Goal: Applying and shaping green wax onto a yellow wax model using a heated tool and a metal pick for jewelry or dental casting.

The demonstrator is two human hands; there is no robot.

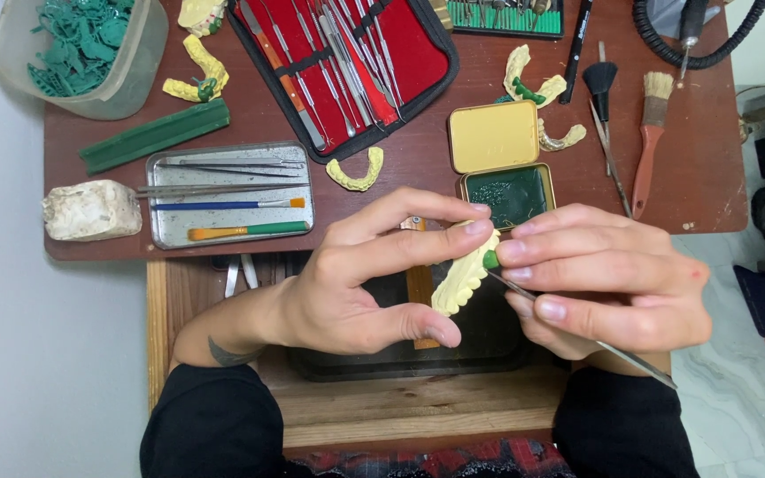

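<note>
A dark reddish-brown surface [719, 186] filled the upper frame, a pale wooden bench [356, 412] sat below it, and light marbled floor [728, 354] showed at lower right.

Light: bright, even, from above.
Shadows: soft, short, under the left hand [356, 283].
Glare: faint sheen on the metal tray [163, 232].
Focus: sharp throughout.
</note>
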